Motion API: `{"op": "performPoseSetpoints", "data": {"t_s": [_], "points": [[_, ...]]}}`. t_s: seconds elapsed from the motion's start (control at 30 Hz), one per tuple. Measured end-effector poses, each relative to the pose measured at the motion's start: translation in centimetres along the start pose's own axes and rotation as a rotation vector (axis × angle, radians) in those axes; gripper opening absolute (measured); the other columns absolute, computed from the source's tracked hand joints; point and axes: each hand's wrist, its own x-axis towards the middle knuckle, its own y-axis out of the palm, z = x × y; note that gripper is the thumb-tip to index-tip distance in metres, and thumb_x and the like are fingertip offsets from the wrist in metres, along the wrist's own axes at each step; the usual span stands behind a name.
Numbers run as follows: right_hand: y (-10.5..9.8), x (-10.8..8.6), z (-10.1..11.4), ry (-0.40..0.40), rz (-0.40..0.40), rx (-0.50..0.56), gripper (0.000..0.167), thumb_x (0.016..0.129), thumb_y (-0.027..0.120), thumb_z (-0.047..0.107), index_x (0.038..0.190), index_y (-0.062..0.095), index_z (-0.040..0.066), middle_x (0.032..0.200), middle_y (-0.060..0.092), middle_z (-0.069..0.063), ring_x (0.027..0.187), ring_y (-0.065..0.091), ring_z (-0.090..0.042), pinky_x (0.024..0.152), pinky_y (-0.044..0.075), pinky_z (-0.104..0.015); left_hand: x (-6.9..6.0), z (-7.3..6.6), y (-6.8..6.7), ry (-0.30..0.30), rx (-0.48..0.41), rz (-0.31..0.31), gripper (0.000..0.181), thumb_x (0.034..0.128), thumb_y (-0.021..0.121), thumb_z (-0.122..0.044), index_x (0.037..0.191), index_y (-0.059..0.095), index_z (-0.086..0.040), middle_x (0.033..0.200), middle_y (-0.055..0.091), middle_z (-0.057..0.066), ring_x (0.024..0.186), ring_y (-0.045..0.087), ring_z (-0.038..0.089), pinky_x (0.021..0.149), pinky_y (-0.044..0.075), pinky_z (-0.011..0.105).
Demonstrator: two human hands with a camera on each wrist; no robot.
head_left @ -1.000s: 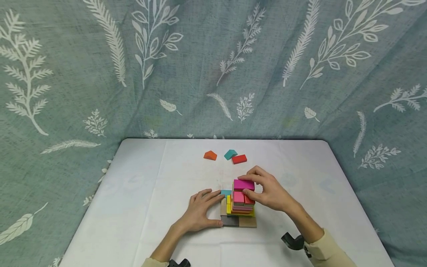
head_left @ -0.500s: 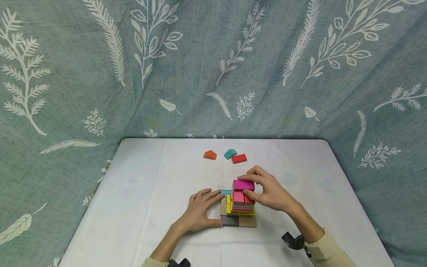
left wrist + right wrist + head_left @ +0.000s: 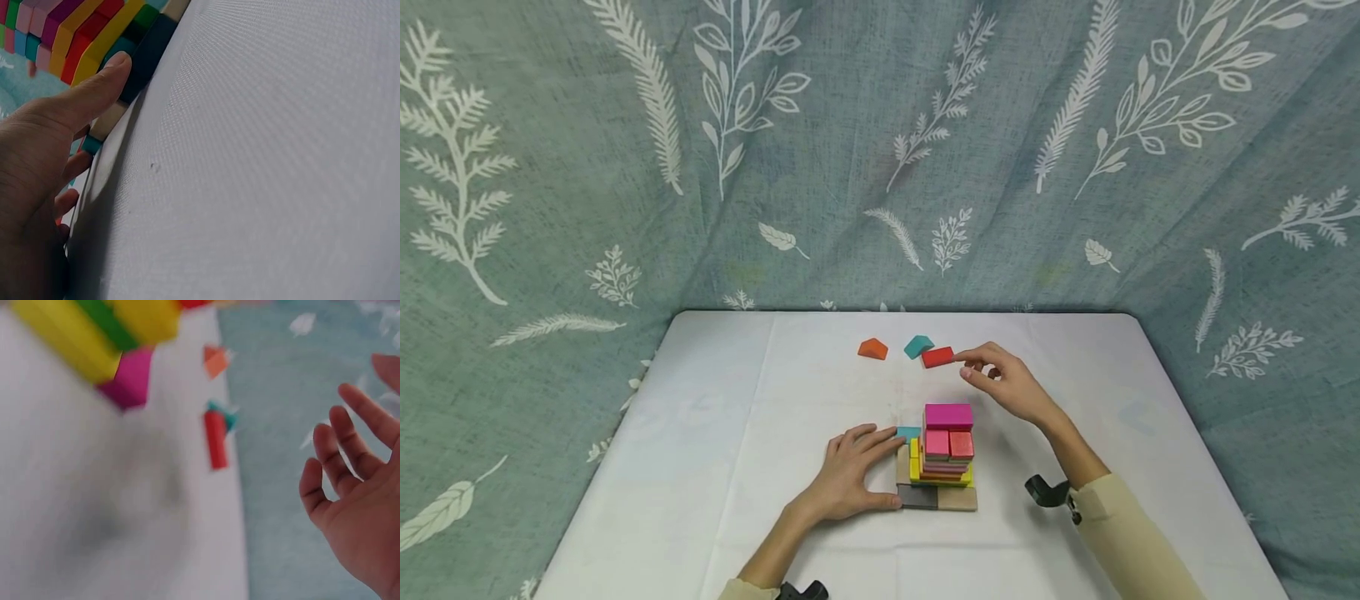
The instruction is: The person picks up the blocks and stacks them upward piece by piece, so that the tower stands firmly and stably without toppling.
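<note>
A tower of colored blocks (image 3: 948, 417) stands near the middle of the table, with magenta on top and layers of pink, red and yellow below. Its base (image 3: 957, 499) shows tan, grey and teal blocks. Against the base's left side rests my left hand (image 3: 846, 475), fingers spread, thumb and fingertips touching it. The left wrist view shows the thumb (image 3: 115, 62) on the lower layers. Beyond the tower my right hand (image 3: 1011, 387) hovers with nothing held, its index fingertip close to a red block (image 3: 937, 357); whether it touches cannot be told.
Beside the red block lies a teal roof-shaped block (image 3: 918, 347). Farther left is an orange one (image 3: 872, 349). A white cloth covers the table (image 3: 760, 400), and a leaf-patterned green curtain (image 3: 850, 167) hangs behind its far edge.
My right hand has let go of the tower's upper blocks and moved away toward the red block. The left hand and the tower have stayed put.
</note>
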Motion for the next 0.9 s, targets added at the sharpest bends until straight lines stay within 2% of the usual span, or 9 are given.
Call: {"op": "performPoseSetpoints", "data": {"t_s": [0.13,0.27,0.4,0.5,0.63,0.73,0.9], "points": [[1.1,2.3,-2.8,0.086,0.016,-0.067,0.038,0.096,0.069,0.033,0.130,0.067,0.017,0.122,0.061,-0.007,0.100,0.057,-0.020,0.078,0.048,-0.038,-0.1,0.1,0.0,-0.001,0.005,-0.004,0.092,0.0754,0.073,-0.071,0.153,0.042,-0.034,0.159,0.039,-0.007,0.146,0.028,0.029,0.105,0.023,0.060],[2.2,4.3,-4.7,0.089,0.064,-0.145,0.049,0.097,0.069,0.025,0.142,0.057,0.008,0.140,0.051,-0.013,0.105,0.058,-0.027,0.086,0.051,-0.044,-0.1,0.0,-0.1,-0.004,-0.002,0.003,0.092,0.0758,0.073,-0.071,0.154,0.041,-0.034,0.159,0.039,-0.007,0.146,0.027,0.029,0.105,0.023,0.060],[2.8,5.6,-6.0,0.095,0.100,-0.183,0.058,0.097,0.068,0.020,0.149,0.047,0.003,0.148,0.047,-0.016,0.110,0.058,-0.029,0.094,0.049,-0.048,-0.1,-0.1,-0.3,-0.010,-0.018,0.018,0.092,0.0762,0.073,-0.070,0.154,0.041,-0.033,0.160,0.037,-0.007,0.147,0.026,0.028,0.107,0.023,0.060],[3.2,6.3,-6.7,0.119,0.111,-0.201,0.059,0.097,0.067,0.020,0.150,0.047,0.004,0.143,0.052,-0.015,0.108,0.057,-0.026,0.093,0.048,-0.046,-0.1,-0.1,-0.4,-0.012,-0.021,0.022,0.092,0.0762,0.074,-0.069,0.154,0.041,-0.033,0.160,0.037,-0.006,0.147,0.026,0.028,0.107,0.022,0.060],[3.4,6.8,-7.0,0.140,0.106,-0.232,0.051,0.096,0.070,0.022,0.142,0.057,0.005,0.126,0.060,-0.012,0.098,0.055,-0.023,0.084,0.047,-0.041,0.0,-0.1,-0.4,-0.011,-0.014,0.015,0.092,0.0761,0.074,-0.069,0.154,0.042,-0.033,0.160,0.038,-0.006,0.147,0.026,0.028,0.107,0.023,0.060],[3.4,6.9,-7.0,0.158,0.103,-0.255,0.043,0.093,0.073,0.025,0.132,0.066,0.007,0.114,0.062,-0.009,0.092,0.054,-0.021,0.079,0.045,-0.038,0.1,-0.1,-0.4,-0.006,-0.013,0.014,0.092,0.0762,0.074,-0.069,0.154,0.042,-0.032,0.160,0.038,-0.006,0.147,0.027,0.028,0.106,0.023,0.060],[3.3,6.5,-7.0,0.182,0.086,-0.270,0.040,0.092,0.075,0.028,0.126,0.069,0.010,0.107,0.062,-0.006,0.089,0.054,-0.019,0.076,0.045,-0.035,0.0,-0.1,-0.3,-0.009,-0.013,0.019,0.092,0.0762,0.074,-0.070,0.154,0.042,-0.032,0.160,0.038,-0.006,0.147,0.027,0.028,0.107,0.023,0.060]]}}
